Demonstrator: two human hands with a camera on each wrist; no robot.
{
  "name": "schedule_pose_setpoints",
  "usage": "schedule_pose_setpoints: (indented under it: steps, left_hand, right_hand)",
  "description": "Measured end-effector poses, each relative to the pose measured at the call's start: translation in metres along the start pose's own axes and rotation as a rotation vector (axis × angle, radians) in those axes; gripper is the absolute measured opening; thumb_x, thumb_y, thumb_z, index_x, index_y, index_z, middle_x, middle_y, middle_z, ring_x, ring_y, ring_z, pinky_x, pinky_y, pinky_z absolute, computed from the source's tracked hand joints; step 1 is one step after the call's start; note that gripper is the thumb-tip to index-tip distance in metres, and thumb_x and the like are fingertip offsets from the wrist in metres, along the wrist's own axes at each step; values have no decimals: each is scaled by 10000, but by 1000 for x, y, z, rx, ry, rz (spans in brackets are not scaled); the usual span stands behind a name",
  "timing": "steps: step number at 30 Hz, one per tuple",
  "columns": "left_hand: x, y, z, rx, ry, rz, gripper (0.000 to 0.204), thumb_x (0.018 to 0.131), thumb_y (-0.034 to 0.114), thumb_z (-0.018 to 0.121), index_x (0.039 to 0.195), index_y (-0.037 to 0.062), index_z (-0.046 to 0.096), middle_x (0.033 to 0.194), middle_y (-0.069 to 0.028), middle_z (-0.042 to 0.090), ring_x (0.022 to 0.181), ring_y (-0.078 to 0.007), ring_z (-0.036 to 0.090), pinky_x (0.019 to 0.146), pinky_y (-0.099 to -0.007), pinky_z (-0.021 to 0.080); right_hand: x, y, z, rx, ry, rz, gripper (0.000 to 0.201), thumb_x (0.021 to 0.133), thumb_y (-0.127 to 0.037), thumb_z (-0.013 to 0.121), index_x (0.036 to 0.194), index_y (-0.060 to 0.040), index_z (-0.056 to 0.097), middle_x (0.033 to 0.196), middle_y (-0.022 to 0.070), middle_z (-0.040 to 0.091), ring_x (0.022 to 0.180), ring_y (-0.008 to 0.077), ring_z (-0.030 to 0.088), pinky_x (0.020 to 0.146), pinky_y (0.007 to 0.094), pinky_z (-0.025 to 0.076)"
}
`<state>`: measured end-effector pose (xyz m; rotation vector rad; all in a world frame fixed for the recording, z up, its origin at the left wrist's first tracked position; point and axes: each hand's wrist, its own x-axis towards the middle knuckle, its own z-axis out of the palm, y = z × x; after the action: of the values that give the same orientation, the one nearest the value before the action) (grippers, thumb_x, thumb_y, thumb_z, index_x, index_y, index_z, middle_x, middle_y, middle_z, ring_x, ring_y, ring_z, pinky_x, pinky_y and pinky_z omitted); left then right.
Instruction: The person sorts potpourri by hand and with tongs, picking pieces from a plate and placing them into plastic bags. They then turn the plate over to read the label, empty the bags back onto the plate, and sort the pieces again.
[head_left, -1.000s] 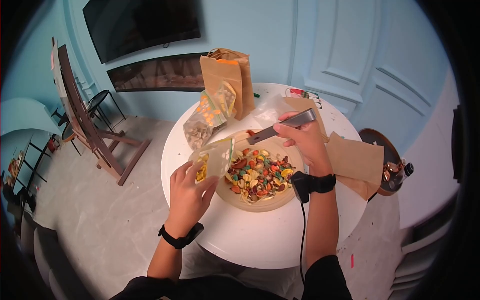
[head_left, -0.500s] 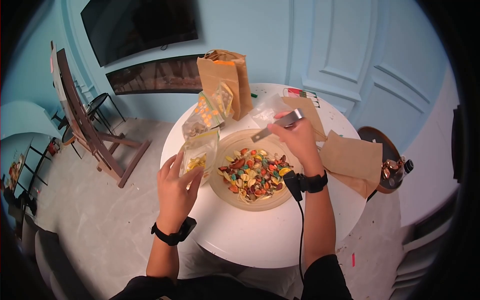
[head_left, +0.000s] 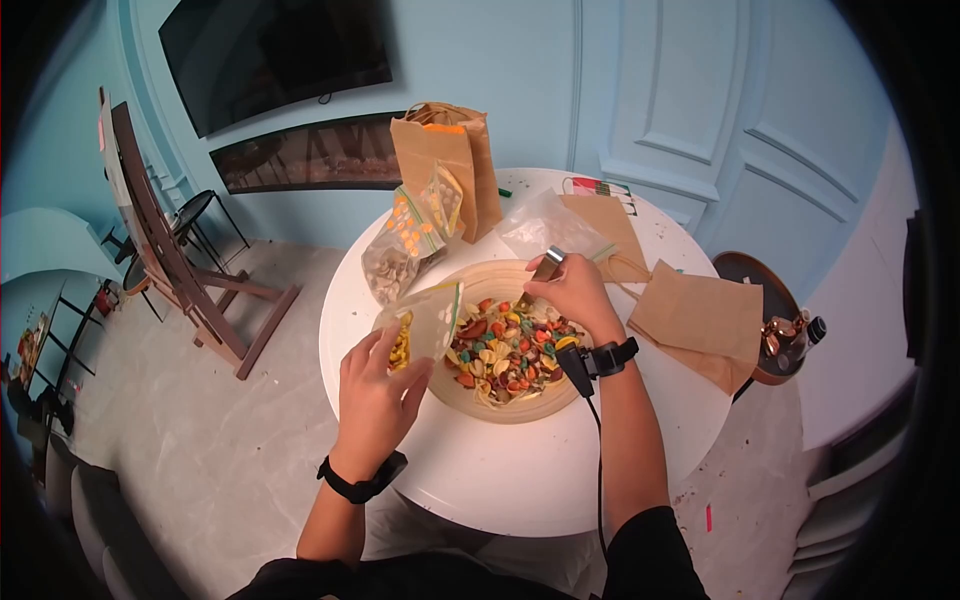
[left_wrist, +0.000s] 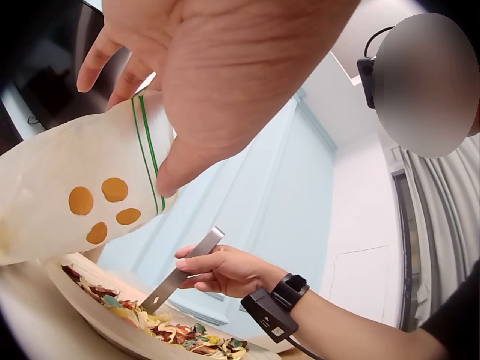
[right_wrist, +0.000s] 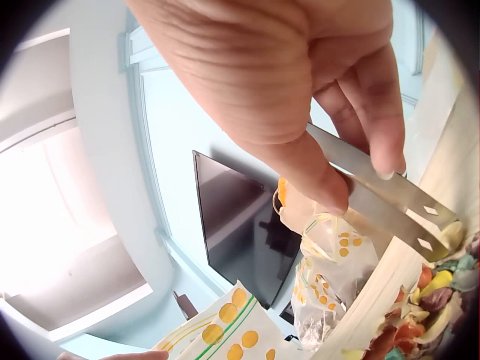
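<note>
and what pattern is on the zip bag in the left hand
The zip bag has orange dots, seen best in the left wrist view.

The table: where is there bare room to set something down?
Bare: a wide patch between plate and near edge of the table; a smaller one between right forearm and flat bag. Crowded: the far side, with tall bag, pouches and clear bag.

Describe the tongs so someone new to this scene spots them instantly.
Find the round white table, then the wide shallow bowl of colourful pieces on it. Over that, the person's right hand pinches the tongs. Unlike the paper bags and plastic bags around, they are shiny grey metal, with a diamond-shaped cutout near each tip.
</note>
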<state>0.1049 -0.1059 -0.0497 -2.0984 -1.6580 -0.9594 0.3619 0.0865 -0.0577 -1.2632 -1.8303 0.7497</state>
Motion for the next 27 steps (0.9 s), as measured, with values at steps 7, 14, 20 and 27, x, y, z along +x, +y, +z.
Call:
schedule_pose_setpoints:
  steps: [7, 14, 20, 27]
  left_hand:
    - [-3, -2, 1, -9, 5, -4, 178, 791, 136, 804, 968, 151, 817, 1321, -183, 641, 1210, -374, 572, 1008, -453, 457]
    - [-2, 1, 3, -15, 6, -8, 159, 797, 139, 798, 956, 144, 814, 1323, -185, 637, 1208, -379, 569, 1011, -451, 449]
    - [1, -3, 1, -9, 19, -10, 156, 795, 130, 799, 950, 138, 813, 1308, -187, 645, 1181, -377, 585, 991, -457, 461]
    - [7, -27, -8, 14, 155, -93, 150, 793, 107, 804, 942, 91, 807, 1275, -195, 662, 1140, -385, 606, 948, -463, 489]
  right_hand:
    - [-2, -12, -13, 195, 61, 37, 258, 777, -149, 816, 983, -18, 735, 781, 63, 732, 705, 124, 697, 596, 272, 543]
    - [-35, -87, -26, 656, -58, -40, 350, 802, -151, 848, 1084, -8, 697, 851, 29, 707, 699, 89, 657, 562, 226, 525]
    - [-43, -103, -7, 642, -129, -133, 349, 804, -136, 849, 1079, 11, 693, 856, 43, 705, 707, 79, 640, 601, 216, 514]
    - [-18, -51, -21, 233, 59, -49, 353, 785, -194, 839, 1046, 5, 709, 819, 63, 726, 725, 120, 681, 664, 280, 540]
